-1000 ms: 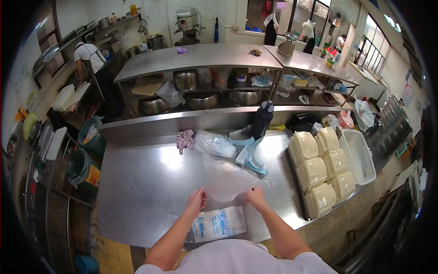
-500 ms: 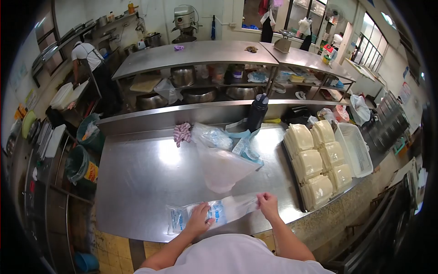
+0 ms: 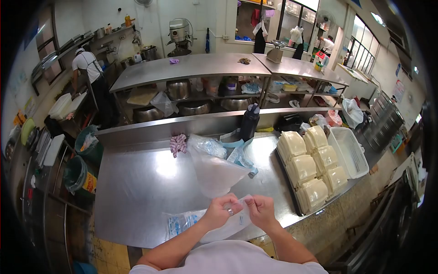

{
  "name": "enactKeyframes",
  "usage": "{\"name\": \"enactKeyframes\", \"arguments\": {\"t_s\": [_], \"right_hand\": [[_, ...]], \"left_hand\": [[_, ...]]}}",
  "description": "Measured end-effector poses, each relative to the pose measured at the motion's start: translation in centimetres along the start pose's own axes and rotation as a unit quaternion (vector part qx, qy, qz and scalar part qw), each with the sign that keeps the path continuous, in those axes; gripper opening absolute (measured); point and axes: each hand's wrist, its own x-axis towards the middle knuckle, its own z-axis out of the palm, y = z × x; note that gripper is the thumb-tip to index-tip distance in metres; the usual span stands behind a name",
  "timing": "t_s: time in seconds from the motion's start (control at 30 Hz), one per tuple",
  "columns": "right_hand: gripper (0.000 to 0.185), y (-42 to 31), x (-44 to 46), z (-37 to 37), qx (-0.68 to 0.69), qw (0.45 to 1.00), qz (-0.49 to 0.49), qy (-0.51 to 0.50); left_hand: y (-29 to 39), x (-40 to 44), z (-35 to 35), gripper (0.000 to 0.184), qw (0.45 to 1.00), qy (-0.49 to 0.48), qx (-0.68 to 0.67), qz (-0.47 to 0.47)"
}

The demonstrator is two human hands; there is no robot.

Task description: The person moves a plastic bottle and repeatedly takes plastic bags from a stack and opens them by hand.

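Plastic bag (image 3: 236,223) pinched between fingers (image 3: 257,202)

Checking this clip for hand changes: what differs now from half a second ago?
The left hand has let go of the white, blue-printed plastic packet, moving right to pinch thin translucent plastic beside the right hand, which pinches it too. The tall black bottle and red-and-white striped cloth stayed put.

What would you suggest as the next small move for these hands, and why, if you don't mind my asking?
Perhaps gently draw the left hand and right hand apart to open the clear plastic, since both pinch its edge close together and no wide opening shows.
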Motion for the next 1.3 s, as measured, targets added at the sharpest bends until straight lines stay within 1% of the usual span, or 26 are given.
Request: {"name": "enactKeyframes", "arguments": {"t_s": [0.07,0.13,0.17,0.2,0.27,0.33,0.37,0.4,0.43,0.47,0.5,0.57,0.63,0.67,0.7,0.77,0.87,0.9,0.93,0.97,1.03,1.07,1.1,1.17,1.27,1.3], "right_hand": [[0.032,0.1,0.0,0.9,0.059,0.997,0.056,0.009],[0.028,0.0,0.8,1.3,0.288,0.947,0.138,0.014],[0.025,-0.1,1.4,1.4,0.396,0.901,0.177,0.014],[0.023,-0.5,1.9,1.1,0.516,0.835,0.189,-0.019],[0.021,-2.2,3.3,-0.1,0.723,0.654,0.206,-0.08],[0.019,-4.0,5.4,-0.4,0.763,0.605,0.192,-0.124],[0.018,-4.6,6.5,-0.5,0.78,0.58,0.184,-0.145],[0.019,-4.2,8.1,-0.7,0.72,0.65,0.219,-0.109],[0.019,-3.0,10.2,-0.7,0.652,0.712,0.251,-0.073],[0.02,-1.5,12.2,0.1,0.577,0.766,0.28,-0.04],[0.017,0.4,13.1,1.6,0.555,0.775,0.298,-0.046],[0.013,4.9,13.3,5.6,0.509,0.79,0.336,-0.056],[0.015,7.3,12.2,8.8,0.49,0.788,0.368,-0.06],[0.016,8.7,11.6,10.1,0.48,0.786,0.384,-0.063],[0.018,10.6,10.9,11.5,0.493,0.773,0.396,-0.058],[0.024,14.5,9.8,13.7,0.518,0.745,0.417,-0.049],[0.026,18.9,6.8,12.5,0.324,0.836,0.439,-0.063],[0.026,18.1,5.9,11.9,0.216,0.866,0.429,-0.14],[0.026,16.1,4.4,10.6,0.104,0.879,0.413,-0.214],[0.026,14.9,3.4,9.9,-0.009,0.876,0.388,-0.286],[0.025,15.3,0.3,11.7,-0.067,0.899,0.319,-0.293],[0.026,15.8,-1.3,12.5,-0.095,0.907,0.283,-0.296],[0.025,16.6,-2.4,12.9,-0.023,0.911,0.302,-0.28],[0.022,18.4,-4.1,13.4,0.124,0.903,0.334,-0.242],[0.016,19.9,-5.4,11.6,0.249,0.884,0.386,-0.089],[0.014,19.3,-5.5,10.7,0.275,0.882,0.381,-0.043]], "left_hand": [[0.3,-0.1,-0.2,0.023,0.987,-0.022,-0.138,0.074],[2.4,-1.3,-0.7,0.028,0.976,-0.049,-0.209,0.036],[3.1,-1.9,-1.3,0.03,0.968,-0.061,-0.245,0.018],[2.6,-2.1,-2.5,0.034,0.959,-0.049,-0.281,0.011],[0.2,-2.0,-5.6,0.043,0.936,-0.027,-0.351,-0.006],[-1.6,-0.4,-8.5,0.044,0.911,-0.015,-0.409,0.044],[-1.8,0.1,-9.3,0.042,0.905,0.006,-0.422,0.049],[-0.7,0.7,-9.7,0.041,0.899,0.027,-0.434,0.054],[4.7,2.2,-9.6,0.037,0.9,0.063,-0.429,0.039],[7.7,3.1,-9.9,0.033,0.9,0.102,-0.423,0.027],[4.8,4.3,-11.7,0.029,0.902,0.115,-0.416,-0.033],[-4.7,7.2,-16.0,0.021,0.893,0.138,-0.398,-0.155],[-7.3,6.6,-15.4,0.016,0.845,0.145,-0.459,-0.233],[-11.1,6.4,-15.4,0.011,0.831,0.18,-0.466,-0.246],[-13.2,5.6,-14.9,0.012,0.835,0.189,-0.451,-0.253],[-15.6,4.5,-14.0,0.014,0.843,0.206,-0.42,-0.265],[-15.3,3.0,-13.4,0.016,0.873,0.299,-0.293,-0.252],[-15.1,2.4,-13.2,0.018,0.891,0.311,-0.224,-0.245],[-14.9,1.4,-12.8,0.02,0.904,0.32,-0.154,-0.238],[-14.7,0.4,-12.2,0.023,0.913,0.328,-0.083,-0.23],[-14.8,-1.9,-9.8,0.026,0.93,0.283,0.112,-0.204],[-15.0,-3.1,-8.4,0.028,0.925,0.257,0.209,-0.186],[-14.9,-4.3,-7.0,0.032,0.918,0.24,0.286,-0.132],[-15.0,-6.8,-4.5,0.044,0.878,0.198,0.434,-0.02],[-17.6,-9.7,-3.4,0.062,0.828,0.123,0.547,-0.023],[-17.4,-10.2,-3.5,0.066,0.828,0.105,0.55,-0.028]]}}
